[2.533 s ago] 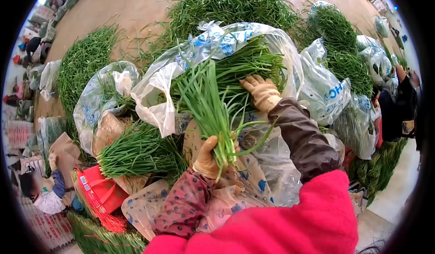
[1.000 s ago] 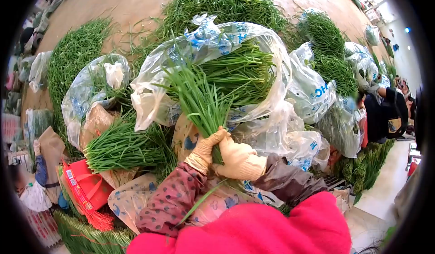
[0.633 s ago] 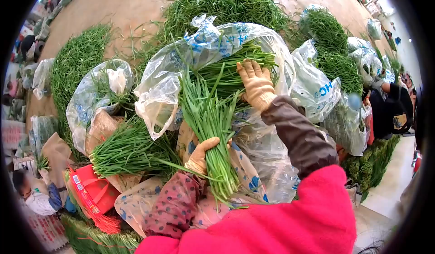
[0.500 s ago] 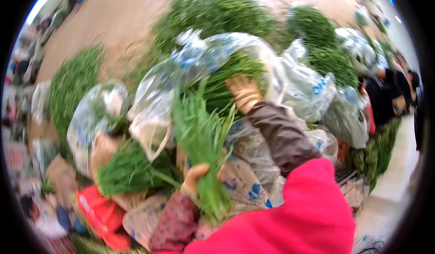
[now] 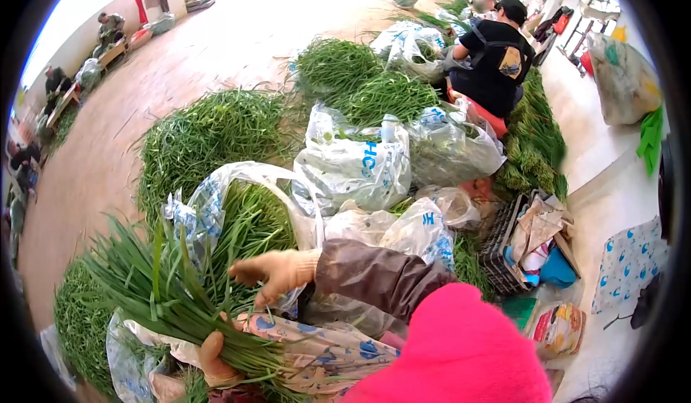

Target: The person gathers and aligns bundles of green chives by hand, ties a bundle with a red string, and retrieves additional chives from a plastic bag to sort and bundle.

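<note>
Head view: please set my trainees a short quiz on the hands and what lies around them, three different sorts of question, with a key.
1. Which grips the bunch?
A) right hand
B) left hand
C) both hands

2. True or false: in the picture, the large HC bag is left of the crate.

3. Fill in the colour: the seated co-worker wears a ____ cap.

Key: 1 B; 2 true; 3 black.
</note>
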The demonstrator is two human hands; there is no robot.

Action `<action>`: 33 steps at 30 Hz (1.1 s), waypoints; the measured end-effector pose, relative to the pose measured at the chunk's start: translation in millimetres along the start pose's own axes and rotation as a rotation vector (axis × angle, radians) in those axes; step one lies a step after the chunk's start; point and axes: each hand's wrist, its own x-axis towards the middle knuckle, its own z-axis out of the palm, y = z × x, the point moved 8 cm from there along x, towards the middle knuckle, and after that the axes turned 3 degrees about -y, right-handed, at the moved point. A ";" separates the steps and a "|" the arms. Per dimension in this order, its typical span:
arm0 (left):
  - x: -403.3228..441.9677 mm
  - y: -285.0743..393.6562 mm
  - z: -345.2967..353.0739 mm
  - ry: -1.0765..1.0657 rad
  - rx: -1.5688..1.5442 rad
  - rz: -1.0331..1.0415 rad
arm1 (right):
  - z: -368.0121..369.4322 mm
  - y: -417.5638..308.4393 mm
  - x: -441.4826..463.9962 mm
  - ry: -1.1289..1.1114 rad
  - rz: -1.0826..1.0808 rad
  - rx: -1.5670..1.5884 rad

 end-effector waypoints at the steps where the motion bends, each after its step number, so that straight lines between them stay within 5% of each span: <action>1: 6.0 0.9 11.7 -0.037 0.136 0.027 | 15.3 -16.5 -1.7 -0.063 -0.044 0.151; 4: 26.1 0.5 44.9 -0.141 0.309 0.185 | 15.1 -66.6 -7.3 -0.139 -0.006 0.099; 5: 31.1 -2.7 52.2 -0.204 0.476 0.132 | -2.6 -62.1 4.6 0.122 -0.045 -0.078; 6: 37.6 -5.1 58.9 -0.267 0.642 0.083 | -5.1 -78.7 -4.4 0.180 0.061 0.154; 8: 46.3 12.7 68.5 -0.319 0.839 0.135 | -12.2 -130.7 -8.7 0.237 -0.239 0.096; 10: 45.7 37.4 73.8 -0.179 0.886 0.203 | -12.9 -126.4 24.0 0.223 -0.234 -0.077; 12: 61.8 49.3 54.1 -0.255 1.066 0.254 | -14.6 -114.5 52.1 0.215 -0.227 -0.248; 14: 77.3 52.3 29.5 -0.209 1.304 0.428 | -26.5 -93.2 73.6 0.372 -0.510 -0.135; 16: 98.8 29.6 10.9 -0.129 0.767 0.156 | -35.8 -46.8 100.8 0.555 -0.820 -0.038; 18: 101.2 20.3 22.2 -0.077 0.740 0.201 | -28.1 -68.7 56.9 0.077 -0.617 -0.006; 21: 89.4 19.3 28.1 -0.052 0.773 0.245 | -16.0 -85.6 24.1 -0.123 -0.522 0.072; 22: 86.1 20.3 27.0 -0.042 0.779 0.247 | -17.9 -105.1 10.6 0.115 -0.664 -0.509; 25: 83.4 16.9 31.7 -0.037 0.806 0.251 | -2.6 -109.5 23.6 0.272 -0.513 -0.707; 26: 83.4 13.7 34.0 -0.038 0.813 0.256 | 6.7 -134.1 9.1 0.083 -0.314 -0.504; 30: 78.0 4.6 40.9 -0.027 0.885 0.277 | 18.4 -115.3 19.6 0.419 -0.284 -0.632; 33: 58.9 10.7 40.2 0.042 1.057 0.411 | -5.2 -97.6 24.8 0.633 -0.213 -0.384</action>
